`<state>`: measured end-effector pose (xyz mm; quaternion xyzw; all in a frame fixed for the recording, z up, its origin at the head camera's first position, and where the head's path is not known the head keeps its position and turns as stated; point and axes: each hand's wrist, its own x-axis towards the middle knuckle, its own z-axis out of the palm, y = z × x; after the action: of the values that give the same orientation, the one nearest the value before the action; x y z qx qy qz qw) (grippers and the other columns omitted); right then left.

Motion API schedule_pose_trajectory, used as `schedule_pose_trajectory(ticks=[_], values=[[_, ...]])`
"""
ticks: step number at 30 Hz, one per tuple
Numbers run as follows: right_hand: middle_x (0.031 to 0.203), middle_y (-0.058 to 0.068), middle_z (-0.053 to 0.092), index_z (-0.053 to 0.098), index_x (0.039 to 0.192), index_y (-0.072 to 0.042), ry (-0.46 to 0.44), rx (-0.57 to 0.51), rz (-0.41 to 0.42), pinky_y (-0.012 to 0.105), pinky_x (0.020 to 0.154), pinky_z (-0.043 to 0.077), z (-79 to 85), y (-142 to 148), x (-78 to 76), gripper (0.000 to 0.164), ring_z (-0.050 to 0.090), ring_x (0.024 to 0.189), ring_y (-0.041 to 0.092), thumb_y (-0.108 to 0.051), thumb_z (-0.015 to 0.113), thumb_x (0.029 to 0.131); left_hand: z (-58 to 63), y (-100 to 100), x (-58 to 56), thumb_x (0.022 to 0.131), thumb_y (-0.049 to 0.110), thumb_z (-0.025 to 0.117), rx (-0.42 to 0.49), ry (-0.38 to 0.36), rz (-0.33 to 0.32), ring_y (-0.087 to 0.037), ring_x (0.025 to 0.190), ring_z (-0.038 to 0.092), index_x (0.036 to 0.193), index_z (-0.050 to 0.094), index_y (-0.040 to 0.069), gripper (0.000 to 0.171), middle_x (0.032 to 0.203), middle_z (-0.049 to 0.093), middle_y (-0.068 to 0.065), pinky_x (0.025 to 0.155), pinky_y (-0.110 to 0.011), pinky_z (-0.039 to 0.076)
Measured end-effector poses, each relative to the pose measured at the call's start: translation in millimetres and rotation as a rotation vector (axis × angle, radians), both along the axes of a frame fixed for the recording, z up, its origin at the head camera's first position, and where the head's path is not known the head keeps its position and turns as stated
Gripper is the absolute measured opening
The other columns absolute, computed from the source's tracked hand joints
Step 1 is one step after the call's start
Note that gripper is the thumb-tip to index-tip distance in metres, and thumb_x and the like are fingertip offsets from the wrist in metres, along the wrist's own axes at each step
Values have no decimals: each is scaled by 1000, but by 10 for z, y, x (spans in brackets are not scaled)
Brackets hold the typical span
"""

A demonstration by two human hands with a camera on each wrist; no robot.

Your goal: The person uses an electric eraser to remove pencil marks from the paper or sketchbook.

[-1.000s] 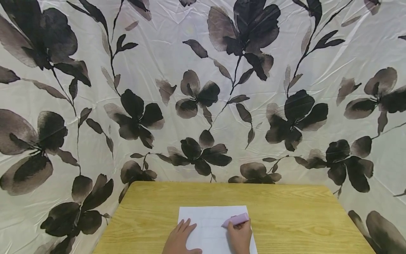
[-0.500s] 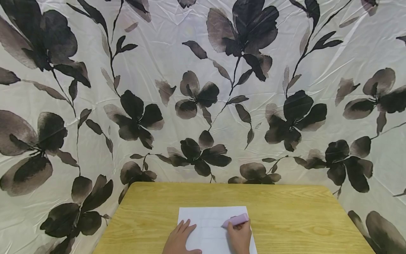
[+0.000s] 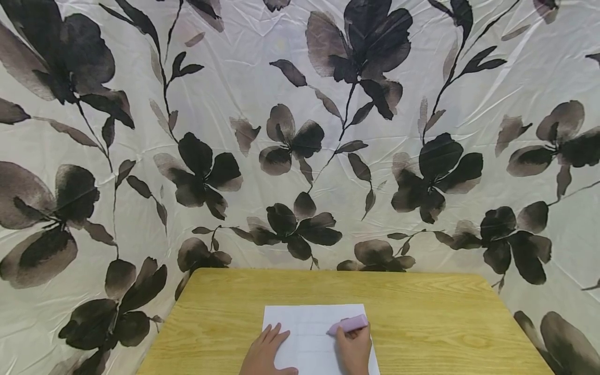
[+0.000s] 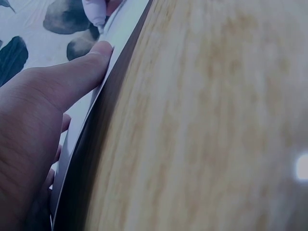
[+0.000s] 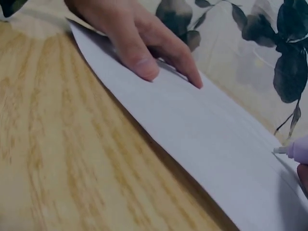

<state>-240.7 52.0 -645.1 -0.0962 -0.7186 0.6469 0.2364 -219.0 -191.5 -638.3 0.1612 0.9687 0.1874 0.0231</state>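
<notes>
A white sheet of paper [image 3: 309,317] with faint lines lies near the front of the table. On its left side rests my left hand [image 3: 264,350], fingers spread and thumb pointing inward. My right hand [image 3: 354,350] holds a thick lilac marker [image 3: 349,324] over the right side of the sheet, tilted with its tip down to the left. In the right wrist view the narrow pale tip [image 5: 280,150] is at the paper surface. The left wrist view shows my left thumb [image 4: 86,72] at the paper's near edge, which stands slightly off the wood.
The yellow wood-grain table [image 3: 422,312] extends to both sides of the sheet and behind it. A wrinkled white cloth with dark flowers [image 3: 290,229] hangs behind the table and along its sides.
</notes>
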Motion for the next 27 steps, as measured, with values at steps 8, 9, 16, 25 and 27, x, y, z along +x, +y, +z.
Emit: schedule_pose_trajectory(ticks=[8, 9, 16, 25, 27], values=[[89, 10, 67, 50, 104, 3, -4, -51, 20, 17, 70, 54, -7, -26, 1, 38, 64, 77, 9, 11, 72, 74, -4, -14, 6, 70, 80, 59, -7, 16, -4, -45, 132, 38, 137, 54, 12, 96, 143, 47, -19, 101, -62, 37], [90, 10, 67, 50, 104, 3, -4, -65, 25, 17, 71, 54, -4, -28, 0, 39, 65, 78, 10, 11, 72, 73, -3, -14, 6, 70, 80, 60, -4, 18, -3, -45, 132, 38, 137, 54, 12, 95, 143, 47, -19, 101, -62, 37], [89, 12, 67, 49, 103, 4, 25, -45, 43, 18, 71, 55, -5, -35, 1, 38, 65, 77, 11, 12, 71, 73, 0, -14, 6, 70, 81, 59, -4, 27, -3, -45, 132, 38, 137, 54, 12, 96, 143, 47, -19, 101, -62, 37], [89, 9, 68, 51, 103, 3, 39, -24, 23, 18, 69, 55, 1, -50, 15, 38, 65, 76, 9, 11, 73, 73, 5, -12, 14, 70, 80, 60, -1, 26, -4, -45, 132, 38, 137, 54, 11, 96, 143, 46, -19, 101, -62, 37], [89, 9, 67, 51, 103, 3, 32, -17, 24, 18, 70, 55, 12, -48, 19, 38, 65, 77, 9, 11, 73, 73, 3, -10, 13, 70, 80, 60, -3, 27, -6, -45, 132, 38, 137, 54, 12, 96, 143, 46, -19, 101, -62, 37]])
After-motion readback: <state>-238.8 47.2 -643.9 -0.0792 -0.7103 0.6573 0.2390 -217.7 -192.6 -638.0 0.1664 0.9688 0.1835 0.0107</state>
